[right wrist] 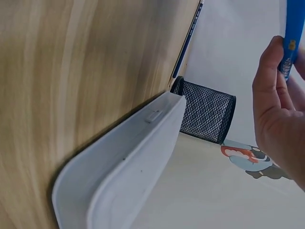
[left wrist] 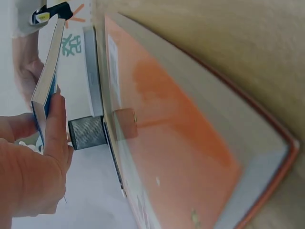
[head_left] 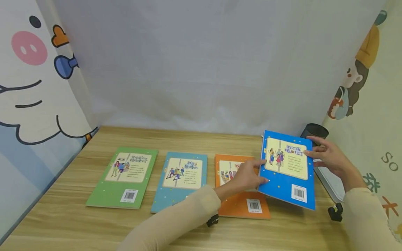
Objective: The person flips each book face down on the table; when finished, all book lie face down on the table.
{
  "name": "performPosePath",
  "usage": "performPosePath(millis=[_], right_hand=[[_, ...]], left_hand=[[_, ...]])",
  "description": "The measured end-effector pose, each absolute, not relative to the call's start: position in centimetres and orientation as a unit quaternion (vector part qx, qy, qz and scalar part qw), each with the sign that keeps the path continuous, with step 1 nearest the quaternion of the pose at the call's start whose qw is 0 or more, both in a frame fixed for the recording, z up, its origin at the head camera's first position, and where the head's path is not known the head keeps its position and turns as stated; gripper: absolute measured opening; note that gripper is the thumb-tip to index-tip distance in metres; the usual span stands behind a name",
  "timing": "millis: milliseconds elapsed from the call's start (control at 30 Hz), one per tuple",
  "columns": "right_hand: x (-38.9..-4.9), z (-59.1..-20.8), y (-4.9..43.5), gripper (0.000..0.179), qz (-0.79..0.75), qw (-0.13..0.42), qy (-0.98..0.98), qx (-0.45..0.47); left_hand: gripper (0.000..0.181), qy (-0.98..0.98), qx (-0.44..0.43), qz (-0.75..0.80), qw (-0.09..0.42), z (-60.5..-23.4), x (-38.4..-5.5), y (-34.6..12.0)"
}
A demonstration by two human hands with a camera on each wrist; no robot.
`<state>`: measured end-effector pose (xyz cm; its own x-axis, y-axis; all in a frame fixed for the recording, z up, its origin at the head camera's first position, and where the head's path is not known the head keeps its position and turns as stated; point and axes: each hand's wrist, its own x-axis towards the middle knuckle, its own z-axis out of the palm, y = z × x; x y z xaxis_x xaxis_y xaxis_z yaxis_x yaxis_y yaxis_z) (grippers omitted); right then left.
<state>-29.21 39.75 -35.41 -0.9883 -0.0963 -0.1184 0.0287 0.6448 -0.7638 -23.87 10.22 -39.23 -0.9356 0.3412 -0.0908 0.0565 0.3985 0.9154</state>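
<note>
Held up in front of me is a blue book (head_left: 284, 188), tilted, with its barcode side facing up. My left hand (head_left: 246, 176) pinches its left edge between thumb and fingers. At the right edge, near the upper corner, my right hand (head_left: 331, 157) grips it; the right wrist view shows fingers (right wrist: 269, 76) on one cover of the blue book (right wrist: 291, 38). An orange book (head_left: 232, 205) lies flat beneath my left hand and is partly hidden by it. Left of that lie a light blue book (head_left: 169, 198), partly covered by my sleeve, and a green book (head_left: 106, 195).
A black mesh pen cup (right wrist: 207, 112) stands at the table's back right. Beside it on the wooden table (head_left: 56, 209) is a white, rounded flat case (right wrist: 138, 162). A dark blue pencil (right wrist: 188, 43) lies along the back edge. White cloth (head_left: 201, 69) hangs behind.
</note>
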Motion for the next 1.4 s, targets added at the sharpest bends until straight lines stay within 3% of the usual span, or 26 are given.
performPosePath(millis=[267,667,1400], right_hand=[[-29.8,-34.6,39.7,0.076,-0.370,0.093,0.923,-0.042],[-30.6,-34.9,40.3,0.079,-0.323,0.127,0.938,-0.017],[-31.7,-37.5,40.5,0.084,-0.265,0.183,0.946,0.033]], left_hand=[[0.063,0.821,0.108,0.540,0.151,-39.8,-23.2,11.7],[0.069,0.770,0.110,0.581,0.240,-41.0,-23.0,12.8],[0.070,0.823,0.109,0.497,0.254,-40.9,-21.9,14.8]])
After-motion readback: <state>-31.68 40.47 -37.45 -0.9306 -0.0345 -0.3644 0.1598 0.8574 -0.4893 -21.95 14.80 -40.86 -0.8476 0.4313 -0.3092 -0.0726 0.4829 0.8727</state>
